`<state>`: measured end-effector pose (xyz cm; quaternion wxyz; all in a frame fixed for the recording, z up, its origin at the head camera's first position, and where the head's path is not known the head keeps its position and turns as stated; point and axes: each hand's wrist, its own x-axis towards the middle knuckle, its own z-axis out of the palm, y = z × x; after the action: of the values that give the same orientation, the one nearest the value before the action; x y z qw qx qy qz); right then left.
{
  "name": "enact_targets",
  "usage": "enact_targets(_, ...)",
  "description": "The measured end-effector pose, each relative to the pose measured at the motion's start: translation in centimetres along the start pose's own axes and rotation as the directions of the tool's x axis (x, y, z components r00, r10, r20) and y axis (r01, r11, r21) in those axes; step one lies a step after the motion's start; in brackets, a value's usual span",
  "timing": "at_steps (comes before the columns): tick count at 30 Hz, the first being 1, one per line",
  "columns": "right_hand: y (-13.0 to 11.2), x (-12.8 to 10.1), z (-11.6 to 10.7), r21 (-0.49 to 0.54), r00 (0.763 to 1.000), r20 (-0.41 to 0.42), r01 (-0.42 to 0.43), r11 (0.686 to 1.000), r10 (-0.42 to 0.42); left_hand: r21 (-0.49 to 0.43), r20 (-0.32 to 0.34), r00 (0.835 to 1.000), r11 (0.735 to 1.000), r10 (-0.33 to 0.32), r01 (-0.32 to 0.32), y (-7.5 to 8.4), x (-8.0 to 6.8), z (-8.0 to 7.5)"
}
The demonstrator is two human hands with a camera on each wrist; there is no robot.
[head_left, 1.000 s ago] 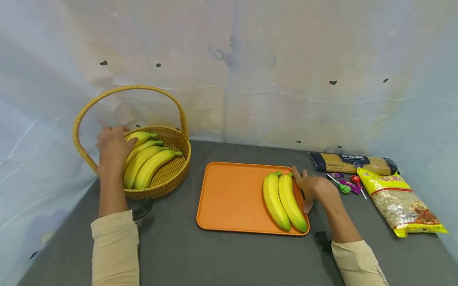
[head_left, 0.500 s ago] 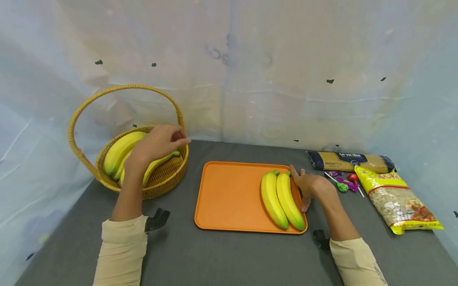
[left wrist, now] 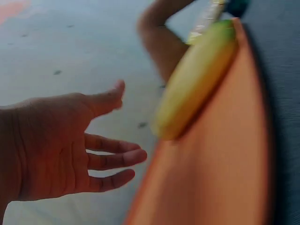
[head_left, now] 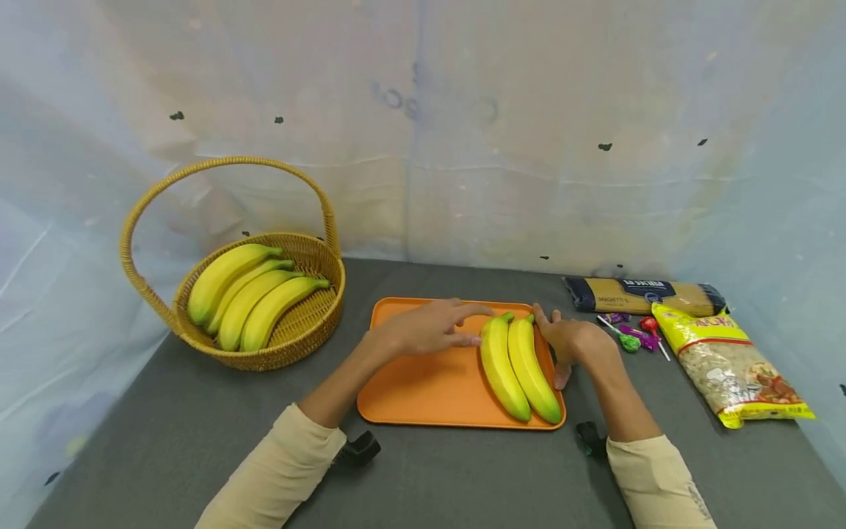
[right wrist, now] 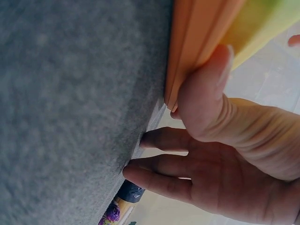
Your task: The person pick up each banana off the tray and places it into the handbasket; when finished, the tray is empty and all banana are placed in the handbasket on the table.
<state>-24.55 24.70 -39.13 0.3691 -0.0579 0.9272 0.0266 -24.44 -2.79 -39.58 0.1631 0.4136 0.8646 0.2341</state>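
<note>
My left hand (head_left: pixel 426 327) hovers over the middle of an orange tray (head_left: pixel 419 393), fingers spread and holding nothing. Its fingertips point at the left-hand banana (head_left: pixel 500 375), close to the stem end in the head view. A second banana (head_left: pixel 532 373) lies alongside at the tray's right end, both stems pointing away from me. Beside that end is my right hand (head_left: pixel 575 344). In the right wrist view its thumb (right wrist: pixel 206 98) presses the tray's side, while the other fingers extend straight, tips at the grey cloth.
A wicker basket (head_left: pixel 297 351) with a tall handle stands at the left, several bananas (head_left: pixel 277 308) inside. At the right lie a spaghetti packet (head_left: pixel 644 295), wrapped candies, a green lollipop (head_left: pixel 628 342), a red lollipop (head_left: pixel 649 323) and a yellow food bag (head_left: pixel 734 371). A plastic sheet (head_left: pixel 463 184) hangs behind.
My left hand has left the basket and swung right to above the tray, with nothing in it. The basket's bananas are now fully uncovered. My right hand stays at the tray's side.
</note>
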Motion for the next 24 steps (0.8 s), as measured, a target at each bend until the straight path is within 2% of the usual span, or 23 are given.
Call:
enact_targets(5, 0.0, 0.1, 0.0, -0.046, 1.0, -0.014, 0.023, 0.999, -0.024, 0.06, 0.08, 0.997, 0.998, 0.016, -0.021, 0.5, 1.5, 2.6)
enact_targets(11, -0.1, -0.1, -0.2, -0.055, 0.999, -0.023, 0.027, 0.998, -0.028, 0.131, 0.107, 0.994, 0.991, -0.018, 0.004, 0.8, 1.8, 3.6)
enact_targets(15, -0.1, -0.1, -0.3, -0.051, 1.0, -0.022, 0.016, 0.999, -0.017, 0.093, 0.069, 0.996, 0.995, -0.049, 0.042, 0.8, 1.8, 3.8)
enact_targets(18, 0.0, 0.0, -0.3, -0.044, 1.0, -0.023, 0.01, 0.999, -0.011, 0.05, 0.007, 0.996, 0.994, -0.093, 0.092, 1.0, 1.9, 4.2)
enact_targets(24, 0.1, 0.0, -0.1, -0.031, 1.0, -0.015, 0.015, 0.999, -0.015, -0.019, -0.098, 0.976, 0.981, -0.195, 0.194, 1.5, 1.9, 4.6)
